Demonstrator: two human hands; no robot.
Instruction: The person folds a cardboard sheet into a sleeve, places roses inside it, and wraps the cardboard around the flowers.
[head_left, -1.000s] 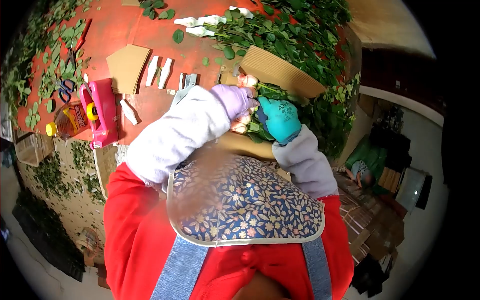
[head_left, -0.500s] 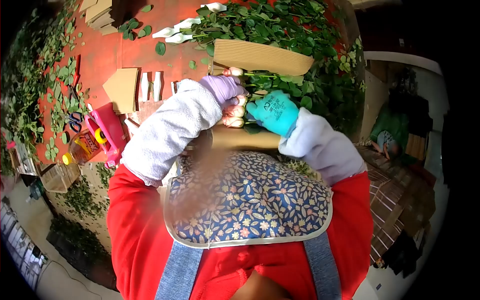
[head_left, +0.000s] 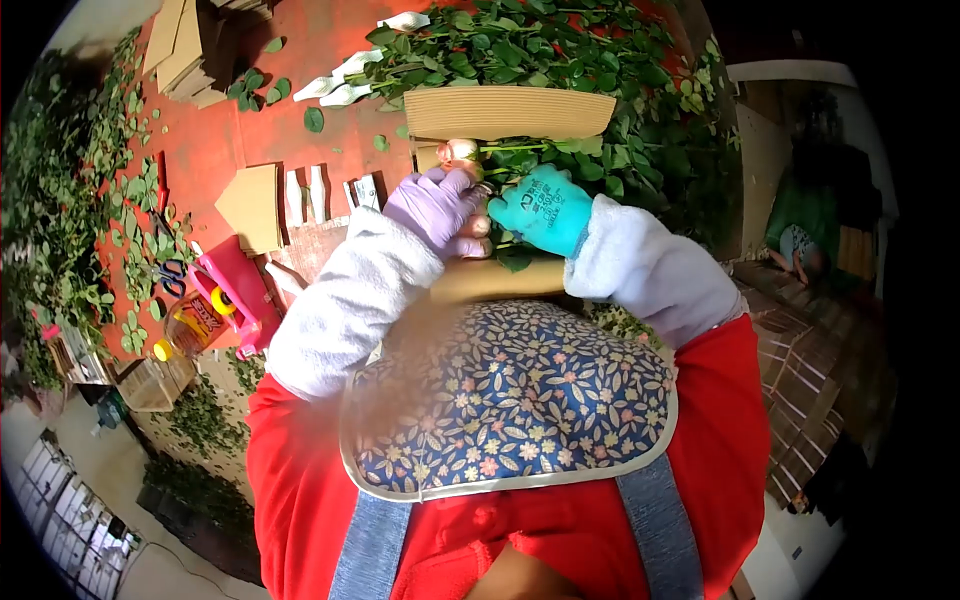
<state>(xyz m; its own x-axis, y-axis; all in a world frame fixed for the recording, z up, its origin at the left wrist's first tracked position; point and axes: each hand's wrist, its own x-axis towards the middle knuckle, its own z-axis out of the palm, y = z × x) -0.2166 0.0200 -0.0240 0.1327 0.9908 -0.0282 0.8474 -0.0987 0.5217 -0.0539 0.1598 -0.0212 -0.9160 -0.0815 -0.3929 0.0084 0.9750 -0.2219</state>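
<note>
A: How do your hands sit around those pink roses [head_left: 459, 150]?

B: Your left hand [head_left: 437, 210], gloved in lilac, curls its fingers over the blooms; your right hand [head_left: 543, 210], in teal, bends its fingers beside the stems [head_left: 515, 148]. How far either closes, and on what, is hidden

A: And the roses themselves?

B: On the red surface [head_left: 205, 140] in front of you, heads leftward, between the corrugated cardboard flap [head_left: 510, 113] and the tan cardboard [head_left: 500, 281] by your apron [head_left: 510, 400]

A: What could go wrong for you?

B: Pressing hard with your left could bruise petals; pulling stems while the heads are pinned could snap a neck. A nudge against the flap could push it onto the blooms

A: Any containers near you?

B: A yellow-capped bottle [head_left: 198, 322] by your pink tape dispenser [head_left: 245, 280], its fill unclear, and a clear plastic tub [head_left: 155, 388], contents too indistinct to name
</note>
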